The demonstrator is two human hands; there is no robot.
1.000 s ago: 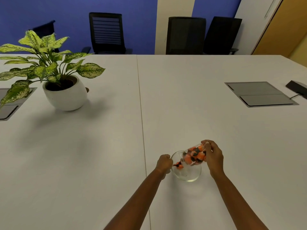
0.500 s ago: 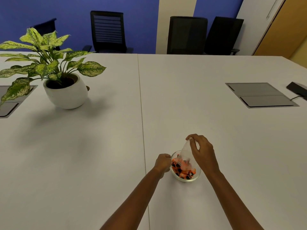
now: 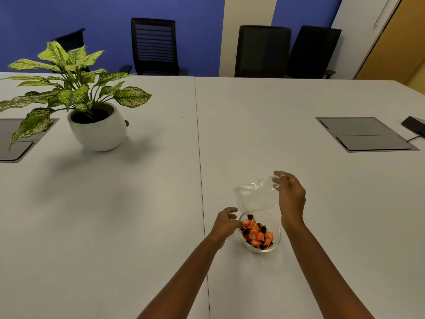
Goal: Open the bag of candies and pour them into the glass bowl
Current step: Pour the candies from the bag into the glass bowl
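Nearest, the glass bowl [image 3: 260, 231] sits on the table [image 3: 138, 203] full of orange candies [image 3: 257, 233], the left hand [image 3: 226, 223] loosely curled against its rim, so pouring looks finished. Above it the right hand [image 3: 291, 195] pinches a corner of the emptied bag [image 3: 255, 195], which tilts mouth-down toward the bowl; next it only needs setting aside.
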